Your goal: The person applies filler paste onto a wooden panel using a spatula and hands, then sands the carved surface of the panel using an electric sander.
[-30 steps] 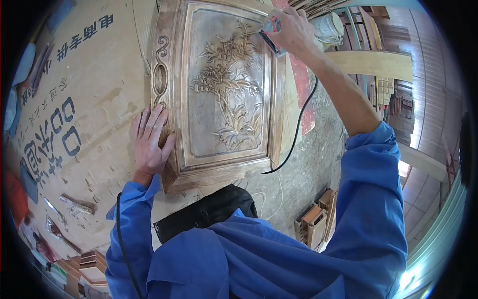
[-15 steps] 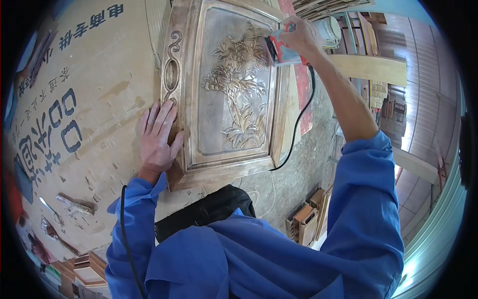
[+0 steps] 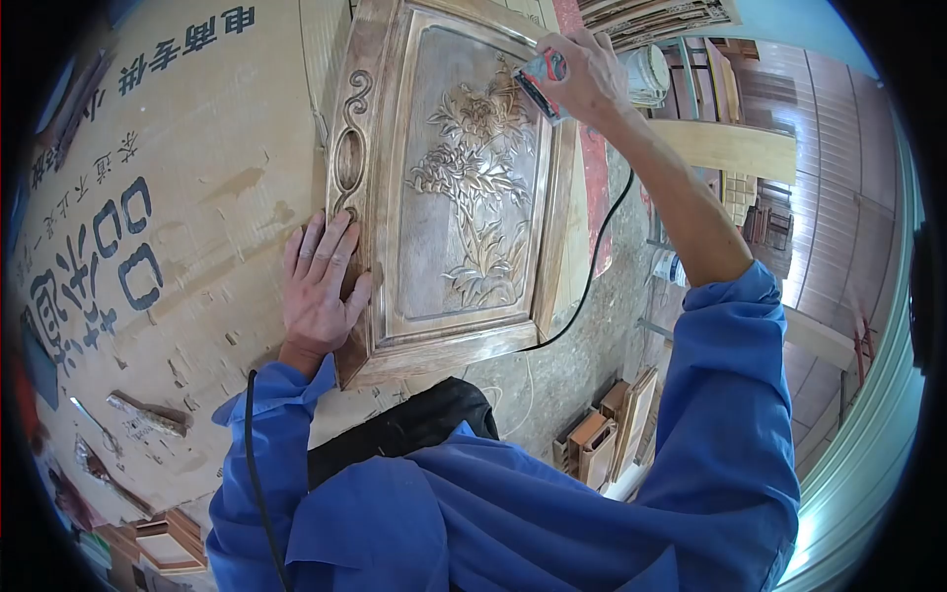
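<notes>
lettered cardboard [image 3: 217, 296]: left of carved panel [image 3: 459, 192]. power tool [image 3: 542, 89]: at panel's far right edge, in curled fingers of right hand [image 3: 589, 81]. left hand [image 3: 322, 291]: fingers loosely spread, on panel's left edge.

Framed, carved wooden panel [image 3: 449, 237] is supported by printed cardboard sheet [image 3: 232, 261]; small hand tools [image 3: 150, 414] are also carried, spread near lower-left corner.

The panel [image 3: 429, 257] is top centre, cardboard [image 3: 222, 286] fills the left side with hand tools [image 3: 148, 414] on it, lower left. Power tool [image 3: 543, 87] at the panel's upper right, bucket [image 3: 646, 79] right of that.
</notes>
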The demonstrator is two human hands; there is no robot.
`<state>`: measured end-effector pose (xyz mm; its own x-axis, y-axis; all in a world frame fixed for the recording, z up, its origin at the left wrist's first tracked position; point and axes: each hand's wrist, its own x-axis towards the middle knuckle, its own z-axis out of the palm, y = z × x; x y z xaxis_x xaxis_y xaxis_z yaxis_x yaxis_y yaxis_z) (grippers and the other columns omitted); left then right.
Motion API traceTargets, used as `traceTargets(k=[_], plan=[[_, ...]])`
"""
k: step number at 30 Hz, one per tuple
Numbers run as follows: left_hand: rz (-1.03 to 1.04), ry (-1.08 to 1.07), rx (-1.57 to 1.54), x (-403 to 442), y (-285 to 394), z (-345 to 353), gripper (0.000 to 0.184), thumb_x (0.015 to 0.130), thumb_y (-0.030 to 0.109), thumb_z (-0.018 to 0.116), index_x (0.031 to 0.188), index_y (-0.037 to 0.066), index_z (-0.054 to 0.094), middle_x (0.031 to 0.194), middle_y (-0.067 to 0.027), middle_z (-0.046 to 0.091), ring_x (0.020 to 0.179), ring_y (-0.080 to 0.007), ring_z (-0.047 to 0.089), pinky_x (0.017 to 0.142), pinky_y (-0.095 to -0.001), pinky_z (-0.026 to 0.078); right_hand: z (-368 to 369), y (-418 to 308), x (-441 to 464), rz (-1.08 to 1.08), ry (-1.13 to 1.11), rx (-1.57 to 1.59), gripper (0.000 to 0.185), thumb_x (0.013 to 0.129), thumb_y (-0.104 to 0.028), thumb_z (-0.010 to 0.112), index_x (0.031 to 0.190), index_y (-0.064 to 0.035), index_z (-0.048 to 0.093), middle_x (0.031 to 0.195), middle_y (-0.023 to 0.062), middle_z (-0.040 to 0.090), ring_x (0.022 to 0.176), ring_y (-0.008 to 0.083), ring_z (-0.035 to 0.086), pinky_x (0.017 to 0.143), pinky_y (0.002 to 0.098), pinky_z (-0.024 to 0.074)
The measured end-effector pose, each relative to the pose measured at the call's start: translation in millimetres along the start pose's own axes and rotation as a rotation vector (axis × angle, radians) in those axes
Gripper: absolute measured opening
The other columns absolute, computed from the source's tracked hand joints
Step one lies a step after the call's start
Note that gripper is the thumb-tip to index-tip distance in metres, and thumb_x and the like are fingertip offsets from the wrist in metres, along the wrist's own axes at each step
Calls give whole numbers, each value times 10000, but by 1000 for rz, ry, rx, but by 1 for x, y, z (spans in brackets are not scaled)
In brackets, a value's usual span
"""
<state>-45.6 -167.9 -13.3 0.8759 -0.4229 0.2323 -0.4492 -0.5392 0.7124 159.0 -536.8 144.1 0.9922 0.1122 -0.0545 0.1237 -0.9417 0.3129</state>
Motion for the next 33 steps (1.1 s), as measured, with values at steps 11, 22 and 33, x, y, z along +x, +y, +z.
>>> traceTargets(k=[11, 22, 33], plan=[[1, 12, 0, 0, 1, 0, 637, 919, 243, 699, 1502, 47, 531, 1607, -95, 482, 1507, -341, 402, 1255, -479, 235, 16, 22, 18, 187, -35, 38, 419, 726, -256, 753, 1144, -274, 737, 1163, 61, 673, 1090, 325, 600, 869, 447, 542], [-10, 10, 12, -1, 1, 0, 641, 917, 252, 709, 1500, 54, 532, 1605, -87, 484, 1505, -330, 406, 1253, -477, 239, -12, -26, -6, 74, -79, 80, 396, 739, -264, 747, 1135, -252, 741, 1203, 75, 679, 1093, 339, 608, 879, 460, 529], [17, 56, -16, -1, -3, 1, 636, 924, 271, 704, 1496, 54, 532, 1613, -76, 475, 1504, -331, 403, 1247, -475, 247, -15, -36, -9, 170, -35, 88, 403, 736, -253, 760, 1138, -248, 747, 1129, 93, 681, 1087, 328, 608, 898, 453, 522]])
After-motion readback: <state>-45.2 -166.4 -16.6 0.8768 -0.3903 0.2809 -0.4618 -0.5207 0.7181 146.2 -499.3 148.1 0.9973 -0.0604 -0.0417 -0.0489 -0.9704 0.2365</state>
